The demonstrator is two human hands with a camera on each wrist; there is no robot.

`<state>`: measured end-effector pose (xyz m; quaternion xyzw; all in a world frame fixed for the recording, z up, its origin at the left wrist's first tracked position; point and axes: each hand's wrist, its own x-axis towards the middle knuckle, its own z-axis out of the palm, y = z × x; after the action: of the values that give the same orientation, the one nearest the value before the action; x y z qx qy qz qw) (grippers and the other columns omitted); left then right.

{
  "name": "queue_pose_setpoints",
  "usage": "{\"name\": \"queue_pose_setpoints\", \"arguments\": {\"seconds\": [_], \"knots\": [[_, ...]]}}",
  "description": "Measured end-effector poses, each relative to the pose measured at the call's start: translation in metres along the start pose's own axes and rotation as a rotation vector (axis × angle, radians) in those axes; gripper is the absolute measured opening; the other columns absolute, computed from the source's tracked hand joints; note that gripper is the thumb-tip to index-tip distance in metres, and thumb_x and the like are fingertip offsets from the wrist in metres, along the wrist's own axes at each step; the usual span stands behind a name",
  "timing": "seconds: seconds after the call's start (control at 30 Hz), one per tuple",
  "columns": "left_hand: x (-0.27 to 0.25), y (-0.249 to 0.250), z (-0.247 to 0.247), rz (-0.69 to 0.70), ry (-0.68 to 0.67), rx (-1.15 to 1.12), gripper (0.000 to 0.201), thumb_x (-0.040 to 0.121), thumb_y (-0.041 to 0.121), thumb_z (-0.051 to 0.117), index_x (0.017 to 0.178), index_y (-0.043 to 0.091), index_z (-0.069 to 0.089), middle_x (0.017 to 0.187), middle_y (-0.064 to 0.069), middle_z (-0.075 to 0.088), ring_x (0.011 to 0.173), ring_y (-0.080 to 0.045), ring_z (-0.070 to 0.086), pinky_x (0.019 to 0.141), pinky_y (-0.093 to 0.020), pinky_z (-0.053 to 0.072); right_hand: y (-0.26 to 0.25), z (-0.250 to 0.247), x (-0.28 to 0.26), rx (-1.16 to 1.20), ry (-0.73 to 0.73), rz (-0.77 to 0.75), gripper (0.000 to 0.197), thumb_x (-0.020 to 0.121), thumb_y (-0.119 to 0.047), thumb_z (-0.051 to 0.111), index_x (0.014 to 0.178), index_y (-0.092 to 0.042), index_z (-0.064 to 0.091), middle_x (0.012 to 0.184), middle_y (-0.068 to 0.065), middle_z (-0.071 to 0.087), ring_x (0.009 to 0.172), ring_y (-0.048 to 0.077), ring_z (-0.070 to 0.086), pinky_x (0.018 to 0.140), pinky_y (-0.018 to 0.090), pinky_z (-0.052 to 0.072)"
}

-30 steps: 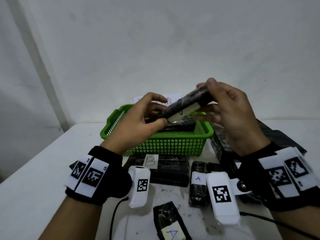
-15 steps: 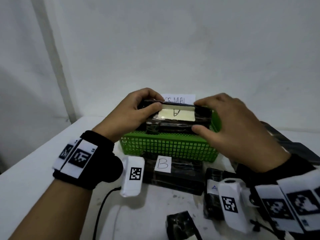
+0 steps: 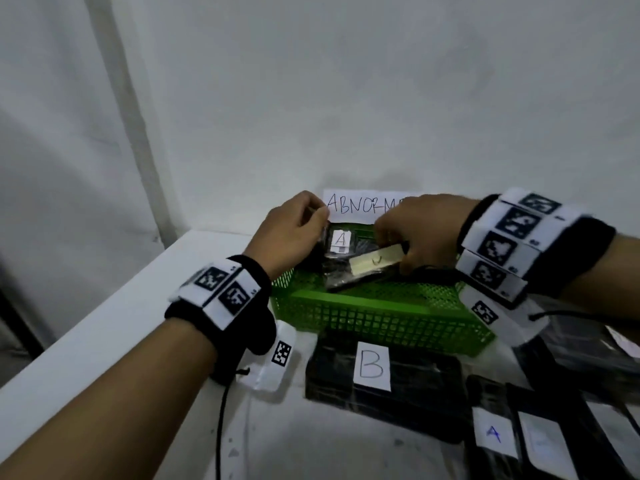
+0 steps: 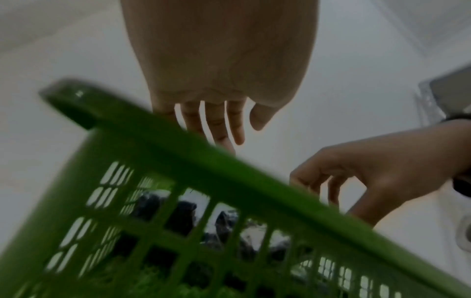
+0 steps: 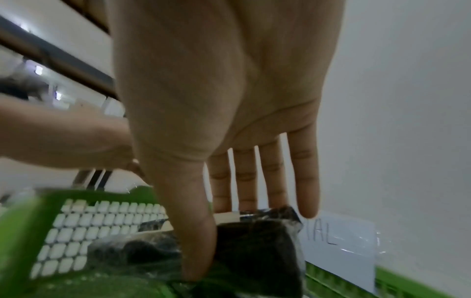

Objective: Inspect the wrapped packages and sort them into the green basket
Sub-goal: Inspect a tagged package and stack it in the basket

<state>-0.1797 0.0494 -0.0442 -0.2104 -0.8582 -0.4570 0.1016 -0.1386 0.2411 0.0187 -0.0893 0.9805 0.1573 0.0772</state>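
Head view: a white tabletop [image 3: 104, 327] meets a plain white wall, its left edge bare. On it sits a green plastic mesh basket [image 3: 377, 317].

Left wrist view: the left hand [image 4: 219, 84] hovers over the rim, grip released.

Right wrist view: the right hand [image 5: 224, 113] grasps a black plastic-wrapped package [image 5: 254, 248] inside the basket.

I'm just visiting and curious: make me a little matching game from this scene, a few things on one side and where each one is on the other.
Things:
1. package with the B label
2. paper sign
3. package under the right hand
4. left hand

Places:
a. inside the green basket
b. on the table in front of the basket
c. at the basket's far left corner
d. on the wall behind the basket

Pairs: 1-b, 2-d, 3-a, 4-c
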Motion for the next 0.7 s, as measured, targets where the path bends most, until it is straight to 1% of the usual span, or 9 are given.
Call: {"name": "queue_pose_setpoints", "arguments": {"seconds": [0.1,0.2,0.27,0.33,0.4,0.47,0.53,0.63,0.7], "knots": [[0.002,-0.012,0.012,-0.025,-0.058,-0.051,0.019,0.104,0.022,0.045,0.114,0.019,0.061,0.100,-0.003,0.068,0.087,-0.010,0.062,0.071,-0.020,0.044,0.013,0.012,0.032,-0.078,-0.114,0.004,0.040,0.077,-0.032,0.083,0.112,-0.020,0.065,0.104,0.000,0.065,0.086,0.019,0.057,0.065,0.027,0.044],[-0.001,-0.018,0.018,-0.038,-0.078,-0.060,0.017,0.104,0.025,0.045,0.113,0.025,0.059,0.088,-0.004,0.069,0.076,-0.013,0.062,0.065,-0.025,0.047,0.029,0.024,0.056,-0.047,-0.250,-0.016,0.047,0.077,-0.029,0.085,0.116,-0.010,0.066,0.094,0.000,0.064,0.075,0.013,0.052,0.055,0.023,0.040],[0.001,-0.021,0.020,-0.010,-0.110,-0.004,0.015,0.103,0.026,0.048,0.110,0.023,0.061,0.086,-0.007,0.069,0.080,-0.023,0.065,0.071,-0.034,0.050,0.038,0.028,0.067,-0.034,-0.337,-0.003,0.056,0.076,-0.031,0.086,0.120,-0.003,0.067,0.109,0.014,0.070,0.078,0.016,0.052,0.051,0.023,0.038],[0.003,-0.022,0.023,0.000,-0.153,0.054,0.011,0.101,0.027,0.052,0.105,0.023,0.062,0.087,-0.003,0.068,0.083,-0.023,0.066,0.071,-0.031,0.049,0.044,0.036,0.073,-0.063,-0.380,0.008,0.061,0.072,-0.033,0.088,0.118,0.001,0.067,0.119,0.022,0.068,0.081,0.019,0.051,0.051,0.023,0.036],[0.002,-0.023,0.024,-0.018,-0.168,0.089,0.010,0.099,0.028,0.055,0.105,0.022,0.062,0.091,-0.001,0.068,0.087,-0.022,0.066,0.072,-0.028,0.047,0.047,0.042,0.076,-0.115,-0.373,0.007,0.051,0.068,-0.033,0.091,0.106,-0.009,0.068,0.107,0.013,0.071,0.083,0.021,0.056,0.053,0.023,0.039],[0.004,-0.022,0.024,-0.032,-0.195,0.093,0.014,0.098,0.031,0.057,0.107,0.021,0.061,0.092,-0.002,0.069,0.090,-0.023,0.066,0.077,-0.031,0.050,0.052,0.044,0.079,-0.150,-0.380,0.004,0.039,0.066,-0.033,0.092,0.091,-0.019,0.065,0.086,0.001,0.068,0.078,0.019,0.059,0.054,0.023,0.042],[0.005,-0.022,0.025,-0.042,-0.224,0.107,0.016,0.098,0.033,0.058,0.108,0.021,0.061,0.097,-0.006,0.070,0.091,-0.024,0.066,0.084,-0.038,0.053,0.050,0.044,0.079,-0.181,-0.417,-0.004,0.029,0.070,-0.033,0.089,0.083,-0.017,0.069,0.070,-0.004,0.062,0.065,0.014,0.056,0.051,0.022,0.040],[0.007,-0.022,0.026,-0.038,-0.243,0.165,0.017,0.098,0.032,0.057,0.111,0.021,0.061,0.089,-0.003,0.065,0.083,-0.021,0.061,0.074,-0.033,0.048,0.043,0.056,0.082,-0.202,-0.424,-0.004,0.025,0.080,-0.032,0.083,0.095,-0.013,0.076,0.065,-0.007,0.056,0.055,0.009,0.049,0.047,0.021,0.037],[0.008,-0.023,0.026,-0.043,-0.257,0.175,0.019,0.098,0.030,0.057,0.114,0.020,0.061,0.088,-0.004,0.064,0.081,-0.021,0.061,0.073,-0.033,0.048,0.038,0.056,0.080,-0.246,-0.409,-0.018,0.015,0.084,-0.030,0.079,0.081,-0.019,0.070,0.063,-0.008,0.056,0.055,0.009,0.050,0.051,0.023,0.040]]}}
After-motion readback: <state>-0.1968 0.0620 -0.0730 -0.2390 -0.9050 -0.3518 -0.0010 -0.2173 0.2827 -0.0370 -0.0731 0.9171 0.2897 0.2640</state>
